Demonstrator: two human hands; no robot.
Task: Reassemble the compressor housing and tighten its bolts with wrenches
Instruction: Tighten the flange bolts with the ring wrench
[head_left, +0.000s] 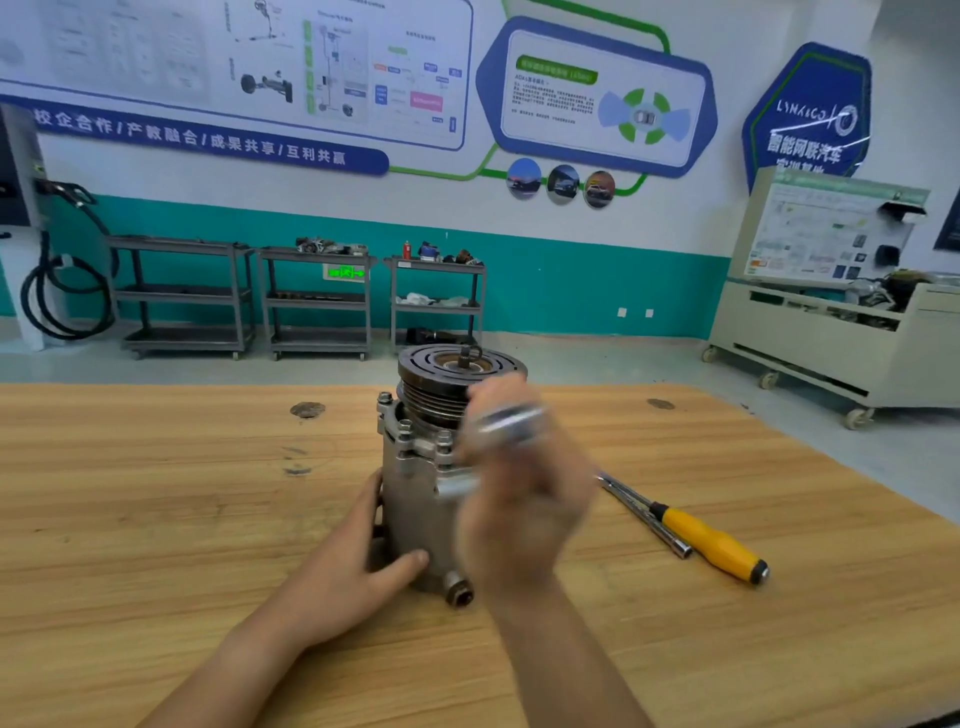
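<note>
The grey metal compressor (415, 499) stands on the wooden surface (156, 519), housing joined, bolts (385, 399) seated. The left hand (358, 566) fingers grasp its body. The right hand (524, 499) fingers clasp a shiny steel wrench (506, 418). Tightening seems unfinished.

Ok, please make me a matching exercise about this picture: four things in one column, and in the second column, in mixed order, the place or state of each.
Things:
1. grey metal compressor
2. yellow-handled tool
3. left hand
4. right hand

Places or states:
A. lies on the wooden table, right of the compressor
B. grips a shiny metal wrench
C. stands upright, black grooved pulley on top
D. holds the compressor's lower body

Pairs: 1-C; 2-A; 3-D; 4-B
</note>
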